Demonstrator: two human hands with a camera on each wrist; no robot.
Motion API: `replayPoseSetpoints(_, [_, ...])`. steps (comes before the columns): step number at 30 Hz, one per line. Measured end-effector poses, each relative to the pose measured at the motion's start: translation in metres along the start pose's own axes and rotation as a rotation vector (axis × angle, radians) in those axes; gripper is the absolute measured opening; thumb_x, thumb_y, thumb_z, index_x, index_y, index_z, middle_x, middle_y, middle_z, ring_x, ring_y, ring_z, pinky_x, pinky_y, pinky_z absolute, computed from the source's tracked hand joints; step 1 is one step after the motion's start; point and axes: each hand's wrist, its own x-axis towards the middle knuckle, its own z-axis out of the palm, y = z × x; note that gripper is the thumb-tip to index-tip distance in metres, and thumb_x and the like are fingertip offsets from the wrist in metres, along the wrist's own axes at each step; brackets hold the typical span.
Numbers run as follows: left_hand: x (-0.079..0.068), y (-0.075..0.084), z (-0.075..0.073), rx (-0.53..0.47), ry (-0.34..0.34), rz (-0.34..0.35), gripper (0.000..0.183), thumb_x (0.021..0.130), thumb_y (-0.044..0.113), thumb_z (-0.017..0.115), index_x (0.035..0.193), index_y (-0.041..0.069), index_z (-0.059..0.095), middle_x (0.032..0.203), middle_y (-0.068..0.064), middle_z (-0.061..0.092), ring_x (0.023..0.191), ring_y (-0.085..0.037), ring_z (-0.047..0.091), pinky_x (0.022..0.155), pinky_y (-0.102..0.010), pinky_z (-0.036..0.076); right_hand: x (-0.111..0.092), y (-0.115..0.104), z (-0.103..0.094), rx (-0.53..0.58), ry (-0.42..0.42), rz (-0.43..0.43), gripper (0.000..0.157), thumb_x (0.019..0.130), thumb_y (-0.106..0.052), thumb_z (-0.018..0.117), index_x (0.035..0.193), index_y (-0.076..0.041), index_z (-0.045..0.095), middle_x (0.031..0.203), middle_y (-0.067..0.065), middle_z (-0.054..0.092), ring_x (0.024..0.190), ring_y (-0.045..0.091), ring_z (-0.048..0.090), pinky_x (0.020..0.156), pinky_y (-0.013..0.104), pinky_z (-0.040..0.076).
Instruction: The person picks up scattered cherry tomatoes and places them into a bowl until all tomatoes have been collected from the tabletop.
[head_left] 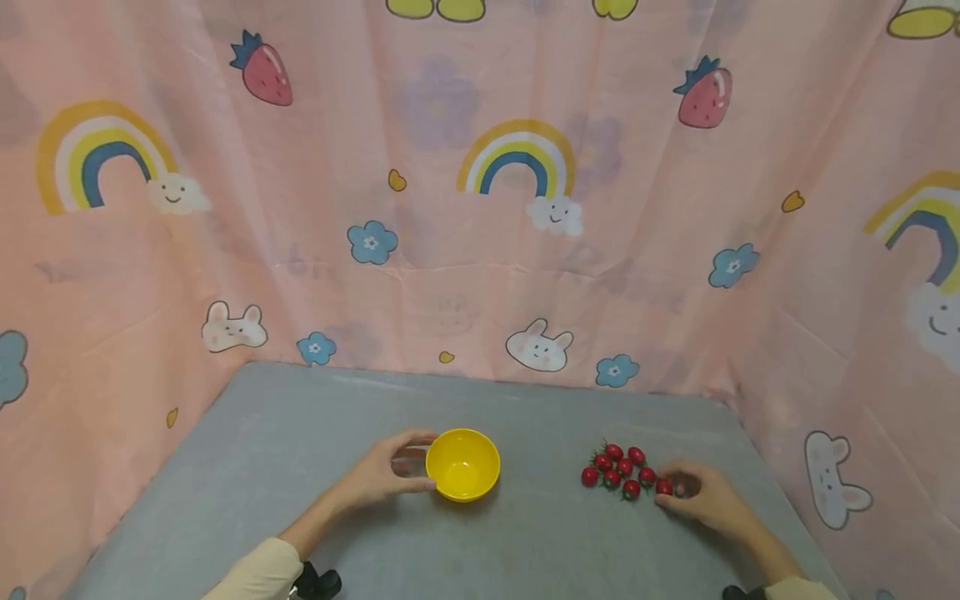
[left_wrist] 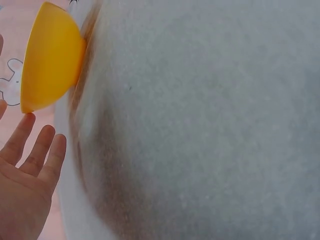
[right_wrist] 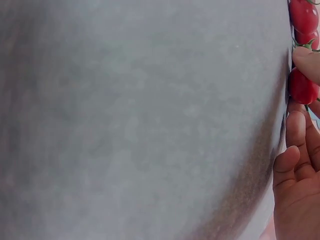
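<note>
A yellow bowl [head_left: 462, 465] stands upright on the grey table, its inside bare. My left hand [head_left: 386, 469] is at the bowl's left side, thumb toward the front and fingers behind. In the left wrist view its lower fingers [left_wrist: 44, 150] are straight, with one fingertip right at the rim. To the right lies a cluster of several red cherry tomatoes [head_left: 625, 467] with green stems. At the cluster's right end my right hand [head_left: 705, 497] pinches one cherry tomato [right_wrist: 302, 87] between thumb and finger, low over the table, while its other fingers are loosely spread.
The grey table [head_left: 540, 542] ends at the back against a pink patterned curtain [head_left: 480, 300], which also hangs along both sides. A dark wrist mount [head_left: 318, 581] is on the left forearm, below a pale sleeve.
</note>
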Motion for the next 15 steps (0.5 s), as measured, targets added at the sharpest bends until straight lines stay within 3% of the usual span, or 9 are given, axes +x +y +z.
replayPoseSetpoints(8, [-0.001,-0.004,0.003,0.015,0.012,-0.025,0.063,0.089,0.021,0.082,0.143,0.006,0.054,0.141,-0.012,0.056,0.123,-0.033,0.058,0.1,-0.049,0.049,0.001,0.003,-0.003,0.007,0.015,0.0,0.038,0.082,-0.022,0.087,0.11,-0.003,0.072,0.086,0.003,0.061,0.076,0.014,0.056,0.065,0.028,0.048])
replayPoseSetpoints(15, [0.001,-0.005,0.006,0.002,0.034,-0.047,0.06,0.089,0.02,0.082,0.14,0.003,0.056,0.139,-0.016,0.057,0.121,-0.035,0.059,0.097,-0.048,0.052,0.005,-0.004,-0.017,-0.031,0.075,-0.068,0.036,0.084,-0.02,0.086,0.111,-0.002,0.073,0.095,0.001,0.067,0.08,0.012,0.058,0.068,0.028,0.051])
